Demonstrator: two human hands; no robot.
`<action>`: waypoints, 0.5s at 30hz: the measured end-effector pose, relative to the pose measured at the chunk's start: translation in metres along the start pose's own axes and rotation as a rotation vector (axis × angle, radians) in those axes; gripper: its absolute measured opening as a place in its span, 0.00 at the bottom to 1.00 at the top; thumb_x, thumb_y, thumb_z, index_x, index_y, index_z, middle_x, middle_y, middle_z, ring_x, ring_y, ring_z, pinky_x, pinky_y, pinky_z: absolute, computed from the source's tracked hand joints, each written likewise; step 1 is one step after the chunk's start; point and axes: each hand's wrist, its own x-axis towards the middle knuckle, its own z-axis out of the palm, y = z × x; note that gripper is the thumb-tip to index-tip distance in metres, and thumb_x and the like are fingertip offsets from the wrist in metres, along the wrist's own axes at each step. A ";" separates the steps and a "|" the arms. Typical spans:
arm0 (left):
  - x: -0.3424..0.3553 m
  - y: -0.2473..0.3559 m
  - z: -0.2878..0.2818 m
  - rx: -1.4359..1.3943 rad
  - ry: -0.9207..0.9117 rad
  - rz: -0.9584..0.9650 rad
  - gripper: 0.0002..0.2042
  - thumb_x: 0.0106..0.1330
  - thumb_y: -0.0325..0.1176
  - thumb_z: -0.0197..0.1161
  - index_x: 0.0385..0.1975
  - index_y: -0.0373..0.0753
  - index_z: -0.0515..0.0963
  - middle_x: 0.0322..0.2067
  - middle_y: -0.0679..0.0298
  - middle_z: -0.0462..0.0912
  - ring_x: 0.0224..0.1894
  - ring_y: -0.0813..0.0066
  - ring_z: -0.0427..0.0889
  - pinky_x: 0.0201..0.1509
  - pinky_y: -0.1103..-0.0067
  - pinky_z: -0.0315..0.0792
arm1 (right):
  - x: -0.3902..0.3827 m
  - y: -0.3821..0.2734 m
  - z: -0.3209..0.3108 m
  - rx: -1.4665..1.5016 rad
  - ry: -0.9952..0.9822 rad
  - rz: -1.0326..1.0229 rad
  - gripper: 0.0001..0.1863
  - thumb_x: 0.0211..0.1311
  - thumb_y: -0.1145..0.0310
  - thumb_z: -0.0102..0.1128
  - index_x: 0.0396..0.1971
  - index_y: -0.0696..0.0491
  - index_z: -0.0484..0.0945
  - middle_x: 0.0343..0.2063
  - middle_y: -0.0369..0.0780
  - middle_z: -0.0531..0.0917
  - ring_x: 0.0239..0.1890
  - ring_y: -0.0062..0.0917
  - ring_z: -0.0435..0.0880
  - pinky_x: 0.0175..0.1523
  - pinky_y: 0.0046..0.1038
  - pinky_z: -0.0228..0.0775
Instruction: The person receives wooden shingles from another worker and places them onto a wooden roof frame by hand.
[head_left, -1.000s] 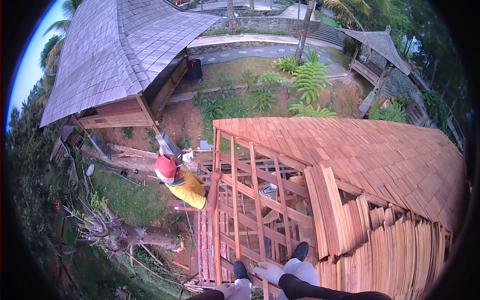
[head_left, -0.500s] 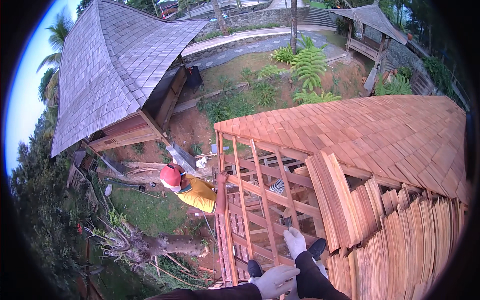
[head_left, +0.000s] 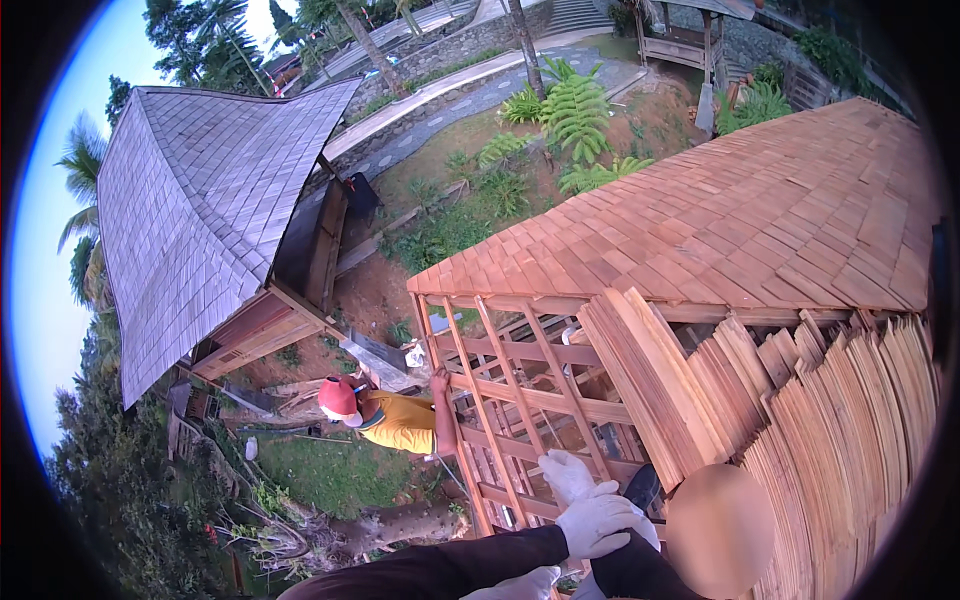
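Observation:
White gloves cover both my hands. My left hand [head_left: 600, 522] comes in from the lower left in a dark sleeve, and its fingers wrap over my right wrist at the glove's cuff. Just beyond it, my right hand [head_left: 568, 476] points up and left over the roof frame, fingers somewhat apart, with nothing visible in it. Beneath the hands runs an open lattice of wooden battens [head_left: 520, 385]. My dark shoe [head_left: 645, 486] rests close to the right hand. Right of it stand leaning stacks of wooden shingles [head_left: 640, 385].
Finished shingle roofing [head_left: 700, 230] slopes away at the right. A person [head_left: 400, 420] in a yellow shirt and red-and-white cap stands below the frame's left edge, a hand on it. Another shingled roof [head_left: 190, 210] rises at left. A blurred round patch [head_left: 720, 533] covers part of the shingles.
My view has tilted and shifted. The left hand has moved right and up onto the right wrist. A dark tool-like shape beyond my right hand's fingers no longer shows there.

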 end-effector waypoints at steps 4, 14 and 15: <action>0.014 -0.006 0.005 0.007 -0.021 0.007 0.18 0.67 0.38 0.61 0.54 0.39 0.79 0.51 0.55 0.83 0.60 0.53 0.78 0.70 0.57 0.64 | 0.005 -0.012 -0.018 0.267 -0.004 0.088 0.27 0.66 0.59 0.69 0.58 0.61 0.78 0.41 0.37 0.86 0.40 0.20 0.84 0.47 0.25 0.76; 0.033 -0.010 -0.006 0.022 -0.098 -0.016 0.20 0.66 0.39 0.60 0.56 0.39 0.78 0.52 0.55 0.83 0.61 0.52 0.77 0.73 0.55 0.60 | 0.003 -0.038 -0.027 0.378 0.102 0.102 0.18 0.65 0.60 0.71 0.48 0.57 0.82 0.32 0.35 0.84 0.33 0.19 0.82 0.40 0.25 0.74; 0.036 -0.012 -0.004 0.016 -0.101 -0.007 0.20 0.66 0.39 0.60 0.56 0.39 0.78 0.53 0.55 0.83 0.62 0.51 0.77 0.73 0.55 0.60 | 0.004 -0.039 -0.029 0.398 0.123 0.102 0.17 0.65 0.61 0.71 0.46 0.56 0.82 0.31 0.34 0.84 0.32 0.18 0.81 0.38 0.25 0.73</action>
